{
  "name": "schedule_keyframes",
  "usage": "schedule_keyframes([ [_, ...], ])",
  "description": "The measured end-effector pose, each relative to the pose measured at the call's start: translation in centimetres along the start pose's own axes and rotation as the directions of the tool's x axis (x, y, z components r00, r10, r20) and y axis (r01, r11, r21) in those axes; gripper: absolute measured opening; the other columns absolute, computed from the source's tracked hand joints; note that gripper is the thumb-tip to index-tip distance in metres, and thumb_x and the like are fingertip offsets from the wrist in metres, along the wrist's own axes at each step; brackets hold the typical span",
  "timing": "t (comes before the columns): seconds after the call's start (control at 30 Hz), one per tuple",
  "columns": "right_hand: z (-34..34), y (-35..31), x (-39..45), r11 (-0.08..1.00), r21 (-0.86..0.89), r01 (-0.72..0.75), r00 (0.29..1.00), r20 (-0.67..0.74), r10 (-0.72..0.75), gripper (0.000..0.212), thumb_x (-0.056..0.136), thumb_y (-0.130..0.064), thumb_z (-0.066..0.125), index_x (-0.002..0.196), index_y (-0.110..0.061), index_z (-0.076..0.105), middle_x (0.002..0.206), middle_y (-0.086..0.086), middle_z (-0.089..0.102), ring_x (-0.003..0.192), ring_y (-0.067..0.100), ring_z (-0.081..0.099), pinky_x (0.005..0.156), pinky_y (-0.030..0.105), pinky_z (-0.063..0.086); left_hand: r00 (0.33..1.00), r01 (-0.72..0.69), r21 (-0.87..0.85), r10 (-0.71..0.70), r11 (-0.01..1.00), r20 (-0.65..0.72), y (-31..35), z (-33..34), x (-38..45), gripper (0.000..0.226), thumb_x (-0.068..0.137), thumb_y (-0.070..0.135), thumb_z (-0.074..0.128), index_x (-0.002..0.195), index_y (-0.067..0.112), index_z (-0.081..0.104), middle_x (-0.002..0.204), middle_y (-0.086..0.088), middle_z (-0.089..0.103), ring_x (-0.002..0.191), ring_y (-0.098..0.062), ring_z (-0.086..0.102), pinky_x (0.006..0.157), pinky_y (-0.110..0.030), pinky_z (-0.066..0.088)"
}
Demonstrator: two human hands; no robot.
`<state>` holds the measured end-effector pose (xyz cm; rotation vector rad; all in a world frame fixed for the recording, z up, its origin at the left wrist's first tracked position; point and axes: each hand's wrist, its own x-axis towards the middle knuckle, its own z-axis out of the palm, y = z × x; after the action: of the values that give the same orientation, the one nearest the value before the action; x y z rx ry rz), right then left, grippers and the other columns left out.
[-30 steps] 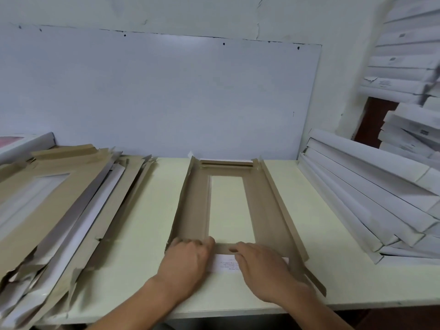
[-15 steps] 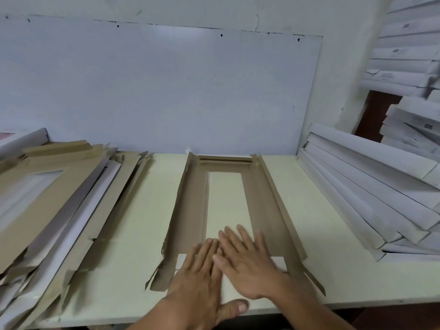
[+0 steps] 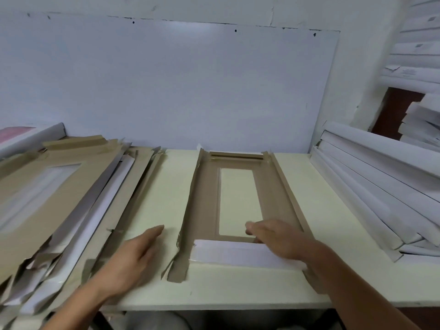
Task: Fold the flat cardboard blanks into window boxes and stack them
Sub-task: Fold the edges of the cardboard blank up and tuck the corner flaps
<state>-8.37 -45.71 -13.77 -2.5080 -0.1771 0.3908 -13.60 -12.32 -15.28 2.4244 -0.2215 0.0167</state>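
Observation:
A brown cardboard blank (image 3: 204, 206) with a long window cut-out lies in the middle of the table, its side flaps partly raised. Its near end flap (image 3: 228, 253) is folded over, white side up. My right hand (image 3: 278, 239) rests flat on the right part of that flap and the frame, fingers pointing left. My left hand (image 3: 133, 256) hovers flat over the table just left of the blank, holding nothing. A pile of flat blanks (image 3: 54, 198) lies at the left. Folded white boxes (image 3: 381, 186) are stacked at the right.
The cream table (image 3: 238, 289) ends at a near edge just below my wrists. A white board (image 3: 166, 86) leans on the wall behind. More white boxes (image 3: 419, 55) fill shelves at the upper right. A white-framed box (image 3: 31, 134) sits at the far left.
Both hands pressed the near end flap down together; now the left hand has slid off to the left of the blank and the right hand has moved to the flap's right side.

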Motion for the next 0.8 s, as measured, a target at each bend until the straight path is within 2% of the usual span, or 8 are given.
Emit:
schedule_keyframes([
  [0.07, 0.6, -1.7, -0.7, 0.991, -0.093, 0.096, 0.986, 0.142, -0.082, 0.068, 0.074, -0.083, 0.042, 0.116, -0.033, 0.065, 0.113, -0.015, 0.068, 0.1, 0.005, 0.061, 0.095, 0.032, 0.049, 0.978, -0.135, 0.029, 0.129, 0.99, 0.163, 0.4, 0.1, 0.4, 0.065, 0.094, -0.006, 0.039, 0.143, 0.037, 0.033, 0.137, 0.031, 0.047, 0.126, 0.009, 0.047, 0.102, -0.003, 0.028],
  [0.13, 1.9, -3.2, -1.4, 0.973, -0.141, 0.181, 0.965, 0.214, -0.149, 0.045, 0.079, -0.07, 0.059, 0.11, -0.037, 0.063, 0.105, -0.014, 0.065, 0.093, 0.007, 0.061, 0.084, 0.03, 0.051, 0.921, -0.294, 0.131, 0.244, 0.947, 0.302, 0.4, 0.9, 1.3, 0.076, 0.087, -0.011, 0.038, 0.151, 0.029, 0.024, 0.148, 0.029, 0.032, 0.137, 0.01, 0.032, 0.109, -0.004, 0.022],
  [0.23, 4.3, -4.0, -2.7, 0.884, -0.328, 0.334, 0.942, 0.149, -0.3, 0.038, 0.089, -0.054, 0.059, 0.12, -0.033, 0.061, 0.109, -0.009, 0.06, 0.099, 0.014, 0.055, 0.085, 0.033, 0.046, 0.859, -0.423, 0.164, 0.337, 0.891, 0.386, 0.6, 1.4, 2.6, 0.077, 0.088, -0.006, 0.043, 0.154, 0.02, 0.014, 0.157, 0.015, 0.002, 0.144, 0.006, -0.007, 0.116, -0.009, -0.002],
  [0.33, 6.2, -3.8, -4.3, 0.837, -0.378, 0.395, 0.906, 0.008, -0.424, 0.037, 0.099, -0.035, 0.049, 0.135, -0.039, 0.055, 0.118, -0.007, 0.055, 0.111, 0.013, 0.048, 0.09, 0.027, 0.039, 0.835, -0.462, 0.143, 0.376, 0.875, 0.401, 0.5, 1.3, 3.2, 0.076, 0.085, -0.009, 0.039, 0.152, 0.027, 0.031, 0.159, 0.014, 0.006, 0.146, 0.002, -0.004, 0.117, -0.01, -0.001],
  [0.47, 8.3, -2.3, -6.4, 0.719, -0.516, 0.466, 0.789, -0.126, -0.601, 0.045, 0.06, -0.025, 0.085, 0.099, -0.044, 0.074, 0.091, -0.02, 0.065, 0.083, 0.005, 0.063, 0.062, 0.018, 0.052, 0.82, -0.479, 0.114, 0.397, 0.87, 0.413, 0.0, 1.2, 3.4, 0.067, 0.09, -0.007, 0.037, 0.142, 0.033, 0.05, 0.156, 0.017, 0.015, 0.136, 0.023, -0.007, 0.114, -0.006, 0.001],
  [0.57, 10.1, -1.9, -7.7, 0.73, -0.537, 0.422, 0.805, -0.149, -0.574, 0.037, 0.061, -0.048, 0.07, 0.098, -0.044, 0.074, 0.1, -0.018, 0.069, 0.089, 0.006, 0.069, 0.064, 0.022, 0.058, 0.833, -0.443, 0.068, 0.383, 0.894, 0.399, -0.7, 1.5, 3.8, 0.053, 0.097, 0.001, 0.044, 0.136, 0.035, 0.056, 0.156, 0.019, 0.019, 0.14, 0.02, -0.002, 0.116, -0.009, 0.006],
  [0.7, 11.5, -1.5, -8.4, 0.703, -0.584, 0.405, 0.795, -0.155, -0.586, 0.045, 0.09, -0.056, 0.04, 0.103, -0.034, 0.077, 0.111, -0.008, 0.073, 0.098, 0.011, 0.071, 0.077, 0.029, 0.06, 0.857, -0.338, -0.077, 0.34, 0.938, 0.387, -0.2, 2.1, 4.2, 0.041, 0.096, 0.007, 0.051, 0.117, 0.037, 0.068, 0.153, 0.018, 0.035, 0.145, 0.0, 0.024, 0.111, -0.029, 0.038],
  [0.8, 10.7, -1.8, -8.6, 0.727, -0.578, 0.371, 0.831, -0.143, -0.537, 0.065, 0.096, -0.064, 0.018, 0.103, -0.036, 0.077, 0.113, -0.011, 0.072, 0.1, 0.008, 0.069, 0.078, 0.027, 0.059, 0.829, -0.329, -0.217, 0.391, 0.919, 0.4, 0.2, 2.3, 4.8, 0.025, 0.09, 0.01, 0.058, 0.099, 0.028, 0.073, 0.143, 0.015, 0.047, 0.142, 0.002, 0.029, 0.101, -0.022, 0.043],
])
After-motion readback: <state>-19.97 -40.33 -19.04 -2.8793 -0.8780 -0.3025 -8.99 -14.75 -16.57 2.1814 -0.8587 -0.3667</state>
